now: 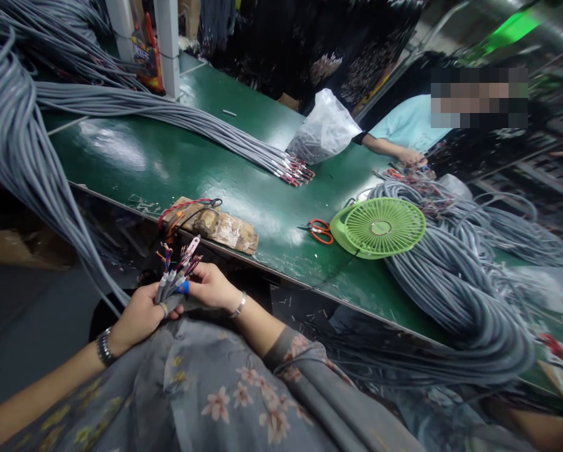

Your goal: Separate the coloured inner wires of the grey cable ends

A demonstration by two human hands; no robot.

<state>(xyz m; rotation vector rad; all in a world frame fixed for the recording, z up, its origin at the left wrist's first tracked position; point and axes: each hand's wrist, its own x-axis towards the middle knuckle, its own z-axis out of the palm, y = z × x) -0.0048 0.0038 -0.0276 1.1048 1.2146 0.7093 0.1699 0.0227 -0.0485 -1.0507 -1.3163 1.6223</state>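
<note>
My left hand (pixel 140 316) is closed round a small bunch of grey cables (pixel 168 285) whose stripped ends show red and coloured wires pointing up. My right hand (pixel 213 287) pinches the same bunch from the right, with blue tape on a finger next to it. Both hands sit over my lap, just in front of the near edge of the green table (pixel 168 163). A worn wooden block (pixel 215 226) with a red and black lead lies on the table edge right above the hands.
A thick grey cable bundle (pixel 22 144) hangs at left, and another (pixel 168 116) lies across the table. A green fan (pixel 380 227), orange scissors (pixel 319 230) and a grey cable coil (pixel 460 282) are at right. Another person's hand (pixel 410 156) works beside a plastic bag (pixel 323 129).
</note>
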